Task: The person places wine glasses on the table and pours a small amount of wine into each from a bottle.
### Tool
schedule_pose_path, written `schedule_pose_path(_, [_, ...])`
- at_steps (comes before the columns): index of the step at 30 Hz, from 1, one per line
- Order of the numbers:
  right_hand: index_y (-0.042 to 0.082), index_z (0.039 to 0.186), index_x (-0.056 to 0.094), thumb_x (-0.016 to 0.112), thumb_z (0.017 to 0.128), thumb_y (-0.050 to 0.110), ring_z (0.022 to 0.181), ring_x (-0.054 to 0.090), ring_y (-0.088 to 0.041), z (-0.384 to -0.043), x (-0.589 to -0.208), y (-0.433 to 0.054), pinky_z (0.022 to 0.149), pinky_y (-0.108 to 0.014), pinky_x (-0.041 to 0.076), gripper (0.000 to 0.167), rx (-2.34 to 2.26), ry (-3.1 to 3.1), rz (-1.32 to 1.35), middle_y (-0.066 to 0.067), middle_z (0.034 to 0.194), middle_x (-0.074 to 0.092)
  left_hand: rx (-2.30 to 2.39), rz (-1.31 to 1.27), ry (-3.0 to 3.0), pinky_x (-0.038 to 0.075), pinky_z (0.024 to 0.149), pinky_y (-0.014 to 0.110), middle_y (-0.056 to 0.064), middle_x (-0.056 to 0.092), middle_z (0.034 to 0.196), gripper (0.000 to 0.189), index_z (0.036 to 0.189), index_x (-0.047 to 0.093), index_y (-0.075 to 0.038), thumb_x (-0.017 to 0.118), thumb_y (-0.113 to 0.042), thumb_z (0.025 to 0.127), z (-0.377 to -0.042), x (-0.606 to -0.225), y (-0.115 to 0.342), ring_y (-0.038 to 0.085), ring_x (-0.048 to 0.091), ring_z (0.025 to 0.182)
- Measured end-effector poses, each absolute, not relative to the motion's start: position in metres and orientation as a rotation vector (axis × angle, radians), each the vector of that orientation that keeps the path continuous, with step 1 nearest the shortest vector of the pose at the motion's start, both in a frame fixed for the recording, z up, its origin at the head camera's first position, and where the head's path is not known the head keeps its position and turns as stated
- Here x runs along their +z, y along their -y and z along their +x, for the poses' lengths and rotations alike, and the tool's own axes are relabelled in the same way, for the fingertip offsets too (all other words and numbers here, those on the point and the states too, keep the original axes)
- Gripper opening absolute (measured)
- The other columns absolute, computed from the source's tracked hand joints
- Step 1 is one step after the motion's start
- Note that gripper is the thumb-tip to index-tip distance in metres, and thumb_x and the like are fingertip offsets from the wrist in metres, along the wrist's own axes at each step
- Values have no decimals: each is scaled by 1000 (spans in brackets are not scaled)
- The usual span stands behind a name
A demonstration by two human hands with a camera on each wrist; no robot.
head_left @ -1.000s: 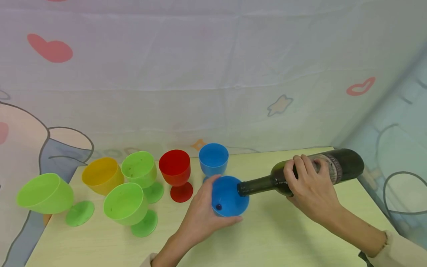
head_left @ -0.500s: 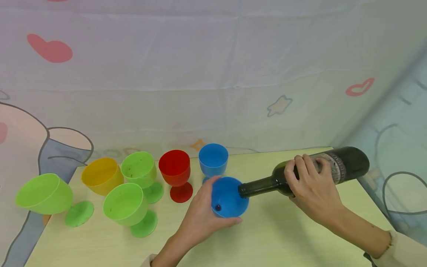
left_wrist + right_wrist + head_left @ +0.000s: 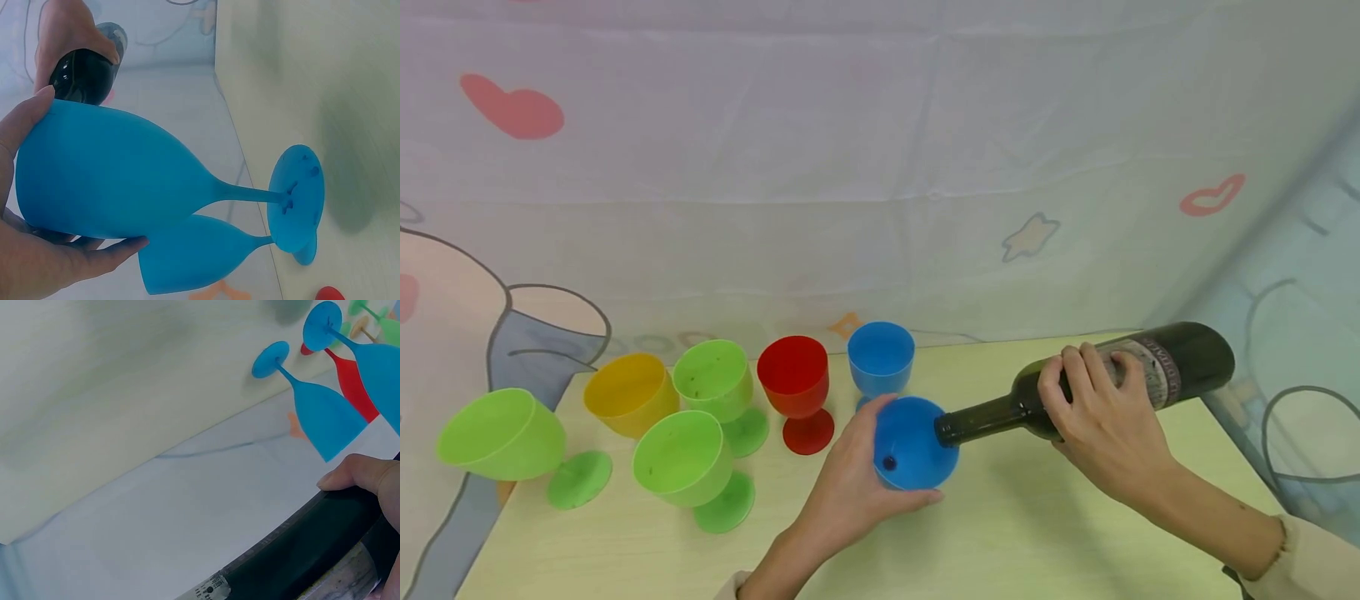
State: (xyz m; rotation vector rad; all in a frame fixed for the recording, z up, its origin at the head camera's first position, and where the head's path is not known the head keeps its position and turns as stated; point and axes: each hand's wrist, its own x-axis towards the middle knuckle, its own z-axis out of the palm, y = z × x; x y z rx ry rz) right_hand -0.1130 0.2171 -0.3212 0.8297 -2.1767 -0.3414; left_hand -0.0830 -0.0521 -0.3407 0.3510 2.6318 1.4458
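My left hand (image 3: 859, 479) grips the bowl of a blue plastic goblet (image 3: 913, 454), fingers on the far side and thumb on the near side. In the left wrist view, this goblet's stem and round foot (image 3: 296, 199) show, with a shadow on the table beside them. A small dark round spot lies inside its bowl. My right hand (image 3: 1105, 425) holds a dark green wine bottle (image 3: 1195, 358) by its body, label partly covered by the fingers. The bottle slants down to the left, and its mouth overlaps the goblet's right rim. No liquid stream shows at the mouth.
A second blue goblet (image 3: 880, 358) stands just behind the held one. To its left are a red goblet (image 3: 797, 392), a yellow goblet (image 3: 631, 400) and green goblets (image 3: 681, 462) on the pale table (image 3: 1030, 533). A patterned cloth (image 3: 880, 167) hangs behind the table.
The bottle's base has moved slightly up and right, tilting it a little more, while its mouth stays at the goblet's rim. The left hand and the goblet have hardly moved.
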Motion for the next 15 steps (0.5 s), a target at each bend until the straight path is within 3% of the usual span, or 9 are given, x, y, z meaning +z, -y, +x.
schedule_pose_path(15, [-10, 97, 48, 79, 42, 19, 80, 50, -42, -114, -320, -219, 67, -59, 41, 69, -351, 2102, 838, -28, 89, 48, 1465, 377, -2610, 50, 77, 47, 11, 42, 132, 91, 137, 32, -11, 82, -35, 64, -83, -343, 51, 34, 38, 120])
